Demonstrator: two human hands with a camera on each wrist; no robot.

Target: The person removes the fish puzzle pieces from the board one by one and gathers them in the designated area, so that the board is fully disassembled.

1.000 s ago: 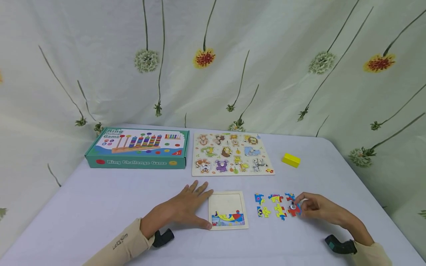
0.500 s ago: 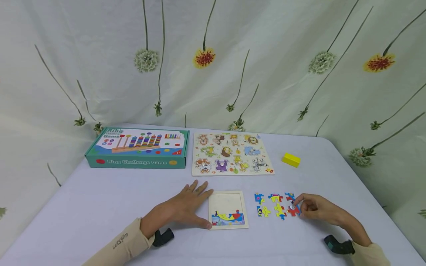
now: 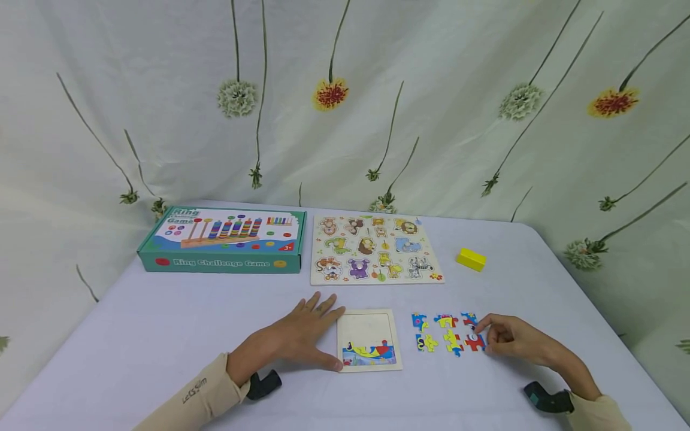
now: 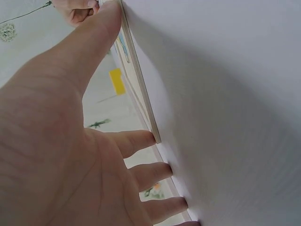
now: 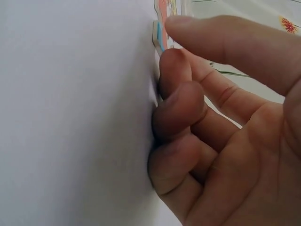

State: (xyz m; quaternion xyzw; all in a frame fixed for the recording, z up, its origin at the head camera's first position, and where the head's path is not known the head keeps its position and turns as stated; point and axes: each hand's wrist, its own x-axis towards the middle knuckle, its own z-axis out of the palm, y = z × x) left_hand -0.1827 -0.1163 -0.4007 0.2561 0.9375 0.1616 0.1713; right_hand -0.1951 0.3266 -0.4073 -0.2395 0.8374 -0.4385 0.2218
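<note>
My left hand (image 3: 304, 332) lies spread at the left side of a square wooden puzzle tray (image 3: 368, 318). Its thumb (image 4: 106, 23) is at the tray's near corner and the index finger (image 4: 134, 141) at the far corner. Joined pieces of a colourful picture (image 3: 372, 353) fill the tray's lower part; bare wood shows above them. To the right, my right hand (image 3: 520, 341) pinches a red and blue puzzle piece (image 3: 474, 343) between thumb and index finger, low over the cloth. Its other fingers (image 5: 176, 160) are curled in against the table. Several loose puzzle pieces (image 3: 452, 341) lie beside it in two rows.
Behind the tray lies a wooden animal peg puzzle board (image 3: 345, 254). A green Ring Challenge Game box (image 3: 221, 263) stands at the back left, and a yellow block (image 3: 471, 259) at the back right. A flowered curtain (image 3: 431, 120) hangs behind the white-covered table (image 3: 215, 317).
The red and blue piece has turned and shifted slightly down under my right hand's fingers, and that hand has barely moved. My left hand and the tray stay in place.
</note>
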